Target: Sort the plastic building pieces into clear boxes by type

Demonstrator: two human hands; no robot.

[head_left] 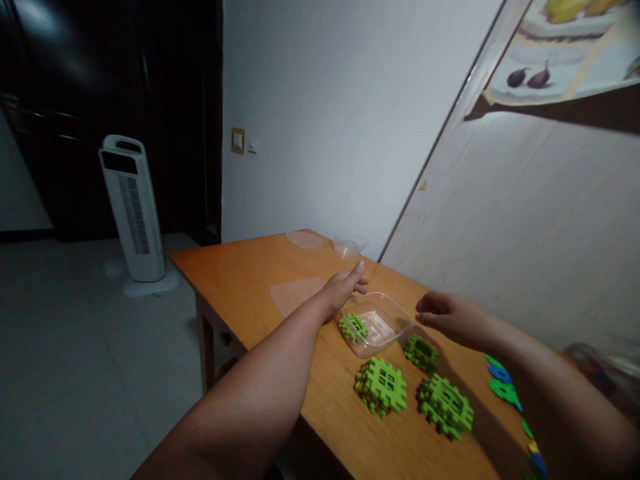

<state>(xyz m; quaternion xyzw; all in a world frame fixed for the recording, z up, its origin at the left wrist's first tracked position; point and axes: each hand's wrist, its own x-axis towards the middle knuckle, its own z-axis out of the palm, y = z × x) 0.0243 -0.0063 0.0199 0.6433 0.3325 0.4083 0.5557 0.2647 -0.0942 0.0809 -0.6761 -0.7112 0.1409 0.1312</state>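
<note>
A clear square plastic container (pixel 395 313) sits on the wooden table (pixel 240 273) and holds one green toothed building block (pixel 353 326). My left hand (pixel 344 288) rests at the container's far-left rim, fingers stretched out, holding nothing. My right hand (pixel 447 317) hovers just right of the container, fingers loosely curled, nothing visible in it. Three stacks of green blocks lie near me: one (pixel 421 351) below the right hand, one (pixel 382 385) in front of the container, one (pixel 446 404) to its right.
A flat clear lid (pixel 296 293) lies left of the container. A round lid (pixel 305 239) and a small clear bowl (pixel 349 245) sit at the table's far end. Blue and green pieces (pixel 503 383) lie under my right forearm. A white tower fan (pixel 134 213) stands on the floor.
</note>
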